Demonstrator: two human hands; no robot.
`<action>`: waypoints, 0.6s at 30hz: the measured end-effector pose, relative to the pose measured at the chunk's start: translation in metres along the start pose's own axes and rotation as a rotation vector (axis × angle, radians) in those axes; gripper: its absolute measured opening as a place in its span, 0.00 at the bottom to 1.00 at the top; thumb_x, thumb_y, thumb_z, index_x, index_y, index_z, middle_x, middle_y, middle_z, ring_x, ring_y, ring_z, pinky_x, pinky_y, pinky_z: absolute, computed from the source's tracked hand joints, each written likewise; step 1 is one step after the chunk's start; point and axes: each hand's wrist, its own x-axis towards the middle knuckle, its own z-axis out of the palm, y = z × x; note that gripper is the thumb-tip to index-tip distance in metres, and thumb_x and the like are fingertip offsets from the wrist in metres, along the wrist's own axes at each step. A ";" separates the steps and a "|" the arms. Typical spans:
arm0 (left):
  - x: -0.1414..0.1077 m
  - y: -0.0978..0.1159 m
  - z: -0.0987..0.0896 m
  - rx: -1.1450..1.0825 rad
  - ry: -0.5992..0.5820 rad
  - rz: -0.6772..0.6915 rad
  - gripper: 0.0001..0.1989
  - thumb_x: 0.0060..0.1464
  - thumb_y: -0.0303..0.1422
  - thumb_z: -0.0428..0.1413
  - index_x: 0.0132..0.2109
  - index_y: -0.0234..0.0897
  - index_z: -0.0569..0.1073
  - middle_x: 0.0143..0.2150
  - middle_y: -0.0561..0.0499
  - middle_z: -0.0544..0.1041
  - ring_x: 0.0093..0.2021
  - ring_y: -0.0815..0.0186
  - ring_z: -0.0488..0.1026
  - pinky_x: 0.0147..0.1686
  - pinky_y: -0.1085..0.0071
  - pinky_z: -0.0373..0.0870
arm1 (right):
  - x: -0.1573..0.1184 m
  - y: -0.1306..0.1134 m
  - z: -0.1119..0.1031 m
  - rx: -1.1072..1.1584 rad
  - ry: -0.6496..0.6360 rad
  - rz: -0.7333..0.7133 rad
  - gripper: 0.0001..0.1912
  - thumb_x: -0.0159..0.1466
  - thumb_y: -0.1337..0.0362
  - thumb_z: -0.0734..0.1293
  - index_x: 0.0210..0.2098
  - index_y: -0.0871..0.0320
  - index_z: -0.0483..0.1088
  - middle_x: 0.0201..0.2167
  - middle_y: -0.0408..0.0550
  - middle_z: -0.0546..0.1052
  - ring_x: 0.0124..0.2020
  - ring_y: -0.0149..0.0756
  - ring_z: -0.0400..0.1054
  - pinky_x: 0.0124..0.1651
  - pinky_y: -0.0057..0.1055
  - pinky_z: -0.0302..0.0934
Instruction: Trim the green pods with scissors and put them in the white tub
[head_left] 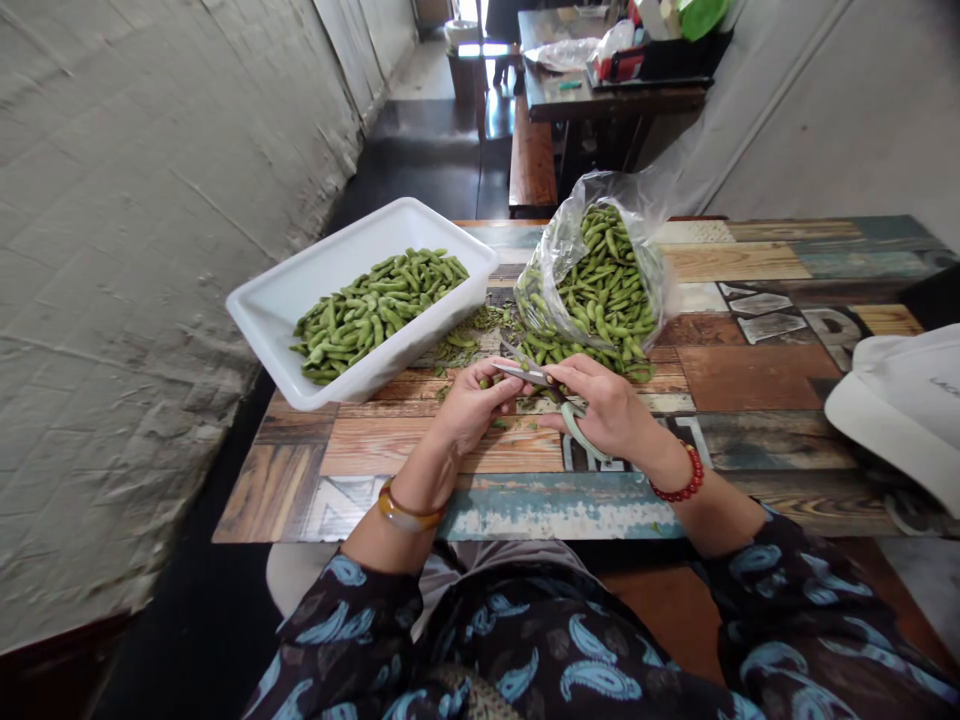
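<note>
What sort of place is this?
Likely a small eatery's dining area, though a home can't be ruled out: a patchwork-patterned table, a second table and wooden bench beyond, and plenty of green pods in a white tub.

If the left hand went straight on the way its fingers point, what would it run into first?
Most likely the scissors, held in the right hand: their blades lie right by the fingertips of the left hand, though depth is unclear and they may already touch.
</note>
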 end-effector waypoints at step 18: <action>0.000 0.004 -0.004 0.176 -0.047 0.033 0.15 0.48 0.38 0.68 0.34 0.33 0.74 0.28 0.52 0.76 0.23 0.76 0.63 0.22 0.78 0.55 | -0.004 0.003 -0.009 -0.127 -0.107 -0.012 0.18 0.66 0.58 0.69 0.53 0.58 0.70 0.41 0.52 0.75 0.37 0.40 0.71 0.40 0.34 0.67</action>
